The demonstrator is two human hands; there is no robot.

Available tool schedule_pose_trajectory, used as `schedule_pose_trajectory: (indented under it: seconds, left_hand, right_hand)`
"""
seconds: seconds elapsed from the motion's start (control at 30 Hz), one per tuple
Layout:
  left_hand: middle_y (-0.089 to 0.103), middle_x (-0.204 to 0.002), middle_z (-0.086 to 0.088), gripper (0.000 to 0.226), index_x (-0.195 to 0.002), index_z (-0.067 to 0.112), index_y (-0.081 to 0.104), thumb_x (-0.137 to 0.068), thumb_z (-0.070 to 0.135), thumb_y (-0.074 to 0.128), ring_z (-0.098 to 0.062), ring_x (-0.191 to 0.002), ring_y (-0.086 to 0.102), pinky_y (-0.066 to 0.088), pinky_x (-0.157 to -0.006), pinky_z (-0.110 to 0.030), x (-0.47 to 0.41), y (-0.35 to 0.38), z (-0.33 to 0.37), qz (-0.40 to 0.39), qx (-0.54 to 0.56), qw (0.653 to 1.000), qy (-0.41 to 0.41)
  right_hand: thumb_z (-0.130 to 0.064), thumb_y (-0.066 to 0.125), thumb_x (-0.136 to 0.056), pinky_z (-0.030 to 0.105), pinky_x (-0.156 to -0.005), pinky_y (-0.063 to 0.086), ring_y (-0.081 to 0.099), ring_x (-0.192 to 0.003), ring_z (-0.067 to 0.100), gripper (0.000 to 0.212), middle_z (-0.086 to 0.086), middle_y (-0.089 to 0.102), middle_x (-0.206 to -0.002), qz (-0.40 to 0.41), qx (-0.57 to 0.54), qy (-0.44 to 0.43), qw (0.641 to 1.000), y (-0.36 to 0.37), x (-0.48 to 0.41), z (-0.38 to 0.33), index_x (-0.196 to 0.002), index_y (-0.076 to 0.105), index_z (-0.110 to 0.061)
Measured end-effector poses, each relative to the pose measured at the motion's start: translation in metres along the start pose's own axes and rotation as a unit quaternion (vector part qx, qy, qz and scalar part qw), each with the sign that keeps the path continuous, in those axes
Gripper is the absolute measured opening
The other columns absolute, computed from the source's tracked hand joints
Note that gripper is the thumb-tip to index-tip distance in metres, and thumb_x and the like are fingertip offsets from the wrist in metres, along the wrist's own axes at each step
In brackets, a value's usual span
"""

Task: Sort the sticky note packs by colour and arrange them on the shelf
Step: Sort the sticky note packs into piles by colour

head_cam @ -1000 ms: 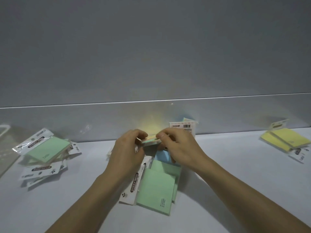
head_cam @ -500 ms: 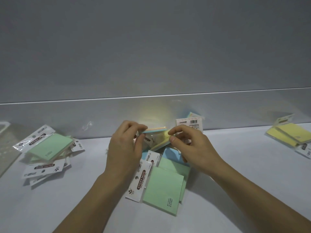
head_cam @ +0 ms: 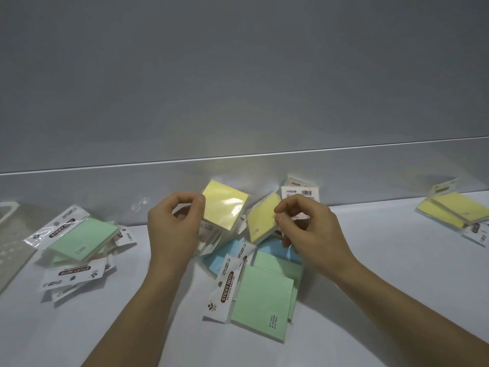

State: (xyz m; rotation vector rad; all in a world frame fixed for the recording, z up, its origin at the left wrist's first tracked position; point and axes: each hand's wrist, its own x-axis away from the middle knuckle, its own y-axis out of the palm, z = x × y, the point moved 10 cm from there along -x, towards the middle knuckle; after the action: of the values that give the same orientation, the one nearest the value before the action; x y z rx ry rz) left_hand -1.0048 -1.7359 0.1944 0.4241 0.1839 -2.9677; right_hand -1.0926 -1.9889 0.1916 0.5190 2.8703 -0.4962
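Left hand (head_cam: 172, 229) pinching a glossy square yellow sticky note pack (head_cam: 225, 205), right hand (head_cam: 309, 229) pinching the tilted second yellow pack (head_cam: 262, 221), flat green packs (head_cam: 262, 300) beneath both grips

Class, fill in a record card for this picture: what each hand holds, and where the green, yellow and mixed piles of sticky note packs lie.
Left hand: grips a yellow sticky note pack, lifted and tilted
Right hand: pinches a second yellow pack by its edge
Green pile: far left of the shelf
Yellow pile: far right
Middle: green packs partly over blue packs
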Motion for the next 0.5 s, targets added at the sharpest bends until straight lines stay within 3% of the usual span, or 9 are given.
schedule_pose_trajectory:
  seconds: [0.07,0.2,0.37,0.5]
  left_hand:
    - [0.073,-0.098,0.008,0.012,-0.092,0.024,0.073,-0.092,0.013,0.07,0.003,-0.085,0.069,0.054,-0.069,-0.023,0.001,0.001,-0.006,-0.008,0.022,0.999,-0.033]
    - [0.071,-0.116,0.004,0.026,-0.11,0.027,0.07,-0.091,0.007,0.069,-0.017,-0.107,0.071,0.06,-0.083,-0.036,0.004,0.007,-0.022,-0.038,0.126,0.983,-0.126]
    - [0.079,-0.1,-0.005,0.024,-0.111,0.014,0.07,-0.095,-0.001,0.06,-0.014,-0.085,0.077,0.063,-0.07,-0.026,0.019,0.026,-0.026,-0.068,0.233,0.942,-0.234]
    - [0.079,-0.1,-0.009,0.021,-0.107,0.012,0.07,-0.099,0.001,0.053,-0.018,-0.087,0.077,0.063,-0.072,-0.027,0.036,0.047,-0.017,-0.134,0.228,0.93,-0.256]
  right_hand:
    - [-0.005,0.065,-0.093,0.017,-0.049,0.046,0.062,-0.054,0.02,0.014,0.007,0.066,-0.084,0.018,-0.036,-0.006,0.999,-0.006,-0.001,-0.003,-0.086,0.068,-0.017]
    - [0.004,0.061,-0.094,0.025,-0.058,0.055,0.066,-0.061,0.019,0.015,0.007,0.066,-0.084,0.042,-0.094,-0.031,0.994,-0.014,-0.001,-0.013,-0.091,0.067,-0.009]
    - [0.005,0.057,-0.097,0.034,-0.067,0.061,0.072,-0.066,0.025,0.013,0.005,0.064,-0.087,0.055,-0.128,-0.044,0.989,-0.025,-0.003,-0.018,-0.096,0.063,-0.007]
    - [0.004,0.057,-0.098,0.031,-0.067,0.059,0.072,-0.066,0.023,0.013,0.01,0.062,-0.093,0.066,-0.127,-0.036,0.989,-0.047,-0.009,-0.017,-0.097,0.062,-0.008]
